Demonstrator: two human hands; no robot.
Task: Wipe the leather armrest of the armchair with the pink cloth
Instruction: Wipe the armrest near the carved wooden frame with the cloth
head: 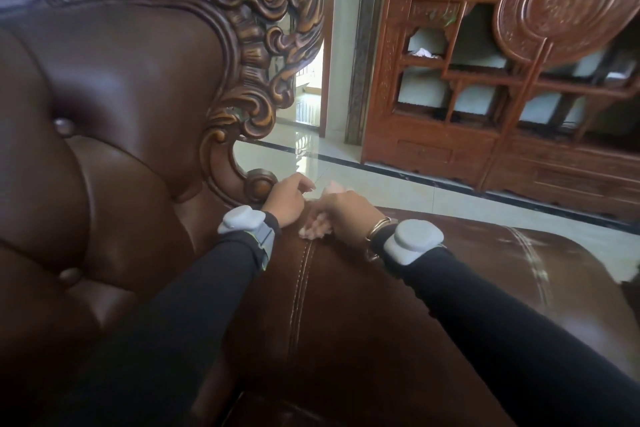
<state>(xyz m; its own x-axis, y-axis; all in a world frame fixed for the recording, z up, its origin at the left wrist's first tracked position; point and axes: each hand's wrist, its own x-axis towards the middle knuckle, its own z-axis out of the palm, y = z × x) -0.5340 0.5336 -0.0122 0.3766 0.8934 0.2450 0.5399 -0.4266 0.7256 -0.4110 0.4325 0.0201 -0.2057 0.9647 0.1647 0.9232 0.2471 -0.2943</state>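
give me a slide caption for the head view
Right hand presses the pink cloth on the leather armrest; left hand rests beside it.

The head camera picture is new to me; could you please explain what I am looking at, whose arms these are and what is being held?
There is no machine here. The single picture comes from a wide-angle camera worn on a person's head, looking forward and down, so the two black-sleeved arms are that person's own. Each wrist carries a grey band-mounted device. The surface under the hands is the brown leather armrest of an armchair with a carved wooden frame. The right hand presses the pink cloth onto the armrest, near its stitched seam. The left hand rests beside it with loosely curled fingers and appears to hold nothing. Behind stands a carved wooden cabinet.
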